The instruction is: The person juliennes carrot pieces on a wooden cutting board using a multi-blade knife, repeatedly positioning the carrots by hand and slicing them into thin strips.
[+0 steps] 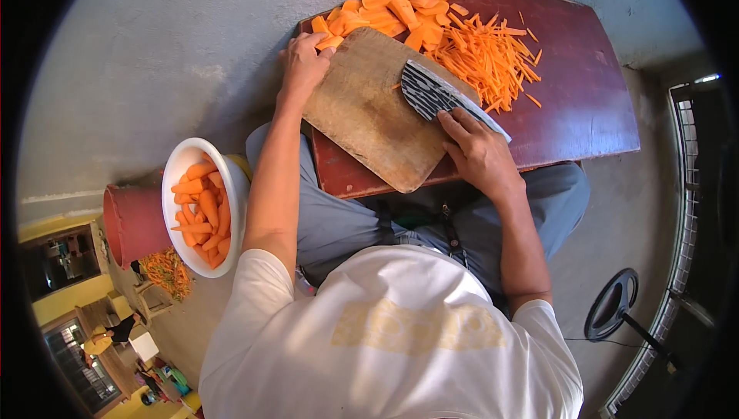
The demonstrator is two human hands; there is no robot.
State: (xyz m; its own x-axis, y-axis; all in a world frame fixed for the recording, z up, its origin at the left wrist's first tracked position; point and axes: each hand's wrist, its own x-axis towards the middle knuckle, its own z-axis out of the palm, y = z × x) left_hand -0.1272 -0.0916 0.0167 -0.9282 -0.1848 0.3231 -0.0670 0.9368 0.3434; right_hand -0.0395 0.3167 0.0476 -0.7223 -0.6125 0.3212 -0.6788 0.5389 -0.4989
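A wooden cutting board (369, 111) lies tilted on the dark red table. My left hand (305, 61) is at the board's upper left corner, its fingers touching orange carrot slices (377, 15) piled along the table's far edge. My right hand (481, 150) grips a broad knife (435, 92) with a black-and-white striped blade, which rests over the right part of the board. Beyond the blade, a heap of thin carrot strips (489, 57) spreads on the table. The knife's handle is mostly hidden under my right hand.
The red table (577, 88) rests across my lap, against a grey wall. At the left, a white basin (171, 211) holds peeled carrots, beside a red bucket (135, 223). Peelings (165, 273) lie on the floor. A black wheel on a stand (612, 303) is at the right.
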